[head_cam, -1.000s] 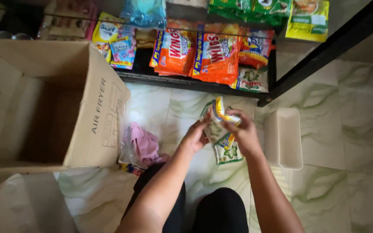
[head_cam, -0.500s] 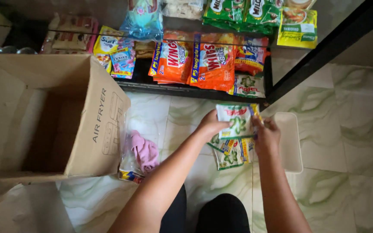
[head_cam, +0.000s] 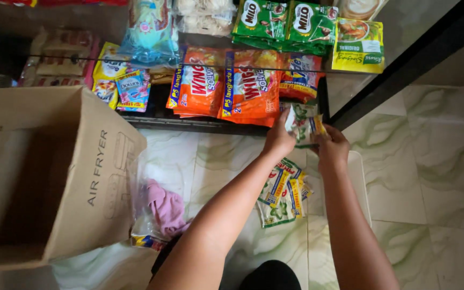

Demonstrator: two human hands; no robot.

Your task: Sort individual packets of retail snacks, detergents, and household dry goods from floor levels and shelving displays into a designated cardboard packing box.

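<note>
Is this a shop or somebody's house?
Probably a small shop. Hanging strips of orange sachets and green drink packets fill a dark shelf rack, both hands hold a sachet strip, and an open cardboard box stands on the tiled floor.

A pale marble-patterned floor (head_cam: 447, 177) carries an open cardboard box (head_cam: 55, 177) at the left, a clear bag with pink cloth (head_cam: 162, 209) beside it, a strip of green sachets (head_cam: 283, 193) and a white tray (head_cam: 358, 177). Behind, a dark shelf (head_cam: 189, 122) bears orange packets (head_cam: 226, 86) and yellow and pink sachets (head_cam: 119, 80).
</note>
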